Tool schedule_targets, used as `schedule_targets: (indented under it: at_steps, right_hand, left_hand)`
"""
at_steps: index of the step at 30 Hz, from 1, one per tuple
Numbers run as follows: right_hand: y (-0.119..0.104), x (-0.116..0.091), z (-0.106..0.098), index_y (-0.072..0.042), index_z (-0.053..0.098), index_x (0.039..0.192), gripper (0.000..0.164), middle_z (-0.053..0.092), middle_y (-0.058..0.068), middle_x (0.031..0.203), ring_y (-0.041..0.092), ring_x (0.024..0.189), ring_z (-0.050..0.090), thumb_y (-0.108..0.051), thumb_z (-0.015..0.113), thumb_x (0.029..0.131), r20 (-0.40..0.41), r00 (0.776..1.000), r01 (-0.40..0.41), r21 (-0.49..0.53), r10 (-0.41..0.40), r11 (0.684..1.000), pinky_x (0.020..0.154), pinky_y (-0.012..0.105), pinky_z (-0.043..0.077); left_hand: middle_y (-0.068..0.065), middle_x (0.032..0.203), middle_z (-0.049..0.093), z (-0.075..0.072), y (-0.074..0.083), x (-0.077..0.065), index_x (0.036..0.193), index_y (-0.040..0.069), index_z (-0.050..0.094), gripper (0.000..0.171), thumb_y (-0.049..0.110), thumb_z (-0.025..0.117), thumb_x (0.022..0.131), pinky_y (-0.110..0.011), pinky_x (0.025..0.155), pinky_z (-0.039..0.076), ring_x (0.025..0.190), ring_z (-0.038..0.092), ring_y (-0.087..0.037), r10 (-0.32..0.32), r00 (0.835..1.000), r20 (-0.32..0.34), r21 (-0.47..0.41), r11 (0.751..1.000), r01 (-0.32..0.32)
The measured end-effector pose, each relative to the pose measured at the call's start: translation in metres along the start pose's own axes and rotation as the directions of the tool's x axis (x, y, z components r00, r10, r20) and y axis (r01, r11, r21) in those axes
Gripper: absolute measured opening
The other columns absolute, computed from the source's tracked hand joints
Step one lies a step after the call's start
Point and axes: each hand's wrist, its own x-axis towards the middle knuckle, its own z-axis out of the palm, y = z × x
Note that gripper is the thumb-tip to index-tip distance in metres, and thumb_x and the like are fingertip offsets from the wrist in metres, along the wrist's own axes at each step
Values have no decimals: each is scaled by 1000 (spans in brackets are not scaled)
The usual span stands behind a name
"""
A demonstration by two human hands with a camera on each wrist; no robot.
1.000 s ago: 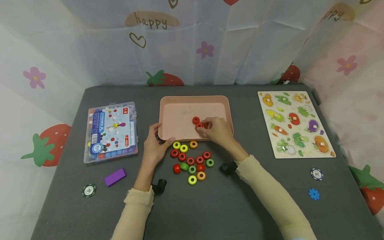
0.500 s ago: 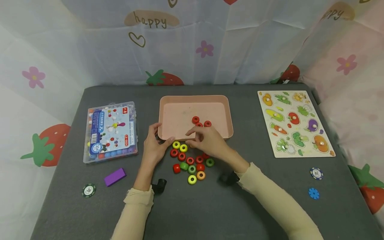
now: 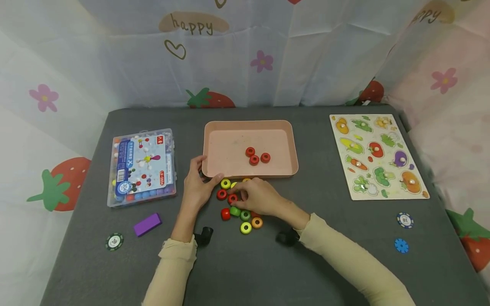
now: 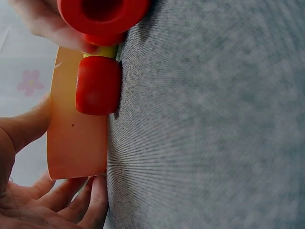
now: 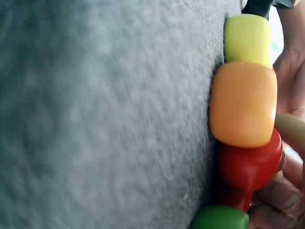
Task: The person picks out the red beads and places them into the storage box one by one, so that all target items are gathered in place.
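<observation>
My left hand (image 3: 196, 187) grips the front left corner of a shallow pink tray (image 3: 223, 146), thumb on the front side and fingers along the left side. In the tray lie three red ring beads (image 3: 254, 160). My right hand (image 3: 262, 196) is over the loose beads in front of the tray, its thumb and index finger around a red bead (image 3: 232, 198). Near it are a yellow bead (image 3: 225, 183), a green bead (image 3: 245, 215) and an orange bead (image 5: 244, 102); the hand hides several others. A red bead (image 4: 99, 86) stands large in the left wrist view.
At the left are a clear box of coloured balls (image 3: 147, 165), a purple block (image 3: 147, 225) and a green poker chip (image 3: 114, 241). A vegetable puzzle board (image 3: 377, 157), a dark blue poker chip (image 3: 405, 220) and a blue disc (image 3: 401, 245) lie at the right.
My right hand has left the tray, moving left and toward me onto the loose beads. A third red bead now lies released in the tray. My left hand has stayed at the corner.
</observation>
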Motion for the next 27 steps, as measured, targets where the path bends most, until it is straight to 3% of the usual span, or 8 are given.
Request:
schedule_targets:
  at_steps: [4, 7, 14, 19, 23, 27]
  right_hand:
    - [2, 2, -3, -18, 74, 110, 26, 52, -12, 59, 2, 48, 47, -33, 78, 89, -53, 998, 44, 33, -42, 998, 49, 21, 39]
    - [4, 5, -8, -16, 73, 108, 26, 52, -12, 61, 3, 50, 47, -32, 78, 88, -136, 990, 50, 55, -42, 997, 51, 21, 40]
    - [15, 9, -25, -13, 75, 94, 7, 56, -6, 63, 8, 54, 50, -19, 74, 90, -339, 938, -9, 195, 77, 981, 51, 24, 42]
    - [18, 8, -30, -13, 74, 90, 3, 59, -6, 66, 8, 58, 51, -15, 72, 91, -317, 945, -20, 181, 78, 983, 55, 24, 43]
    - [14, 4, -32, -16, 75, 93, 7, 60, -9, 65, 6, 56, 51, -22, 76, 90, -276, 959, -48, 69, 65, 996, 53, 25, 44]
    - [12, -4, -33, -20, 77, 102, 20, 60, -12, 64, 2, 56, 51, -30, 81, 85, -181, 981, -81, -74, 66, 994, 53, 25, 43]
  left_hand:
    - [-18, 153, 43, 0, 1, 0, 150, 13, 35, 75, 26, 78, 89, -49, 104, 48, 135, 48, -33, -4, 1000, -2, -8, 1000, 4]
    - [-18, 153, 43, 0, 1, 0, 150, 13, 36, 75, 26, 78, 89, -49, 104, 47, 137, 47, -32, 0, 1000, -3, -11, 1000, 0]
    - [-19, 153, 43, 0, 1, 0, 149, 13, 36, 75, 25, 78, 89, -48, 105, 47, 136, 48, -33, -7, 1000, -5, -5, 1000, 7]
    - [-18, 153, 43, 0, 1, 0, 149, 14, 35, 75, 26, 78, 89, -48, 105, 47, 135, 49, -33, -24, 1000, -9, 3, 1000, 24]
    - [-18, 154, 42, 1, 1, 0, 150, 14, 35, 75, 26, 78, 89, -48, 106, 47, 137, 47, -32, -20, 1000, 0, -1, 1000, 20]
    - [-17, 153, 42, 1, 1, 0, 150, 14, 35, 75, 26, 78, 89, -49, 106, 46, 137, 46, -32, -19, 1000, 3, -9, 1000, 19]
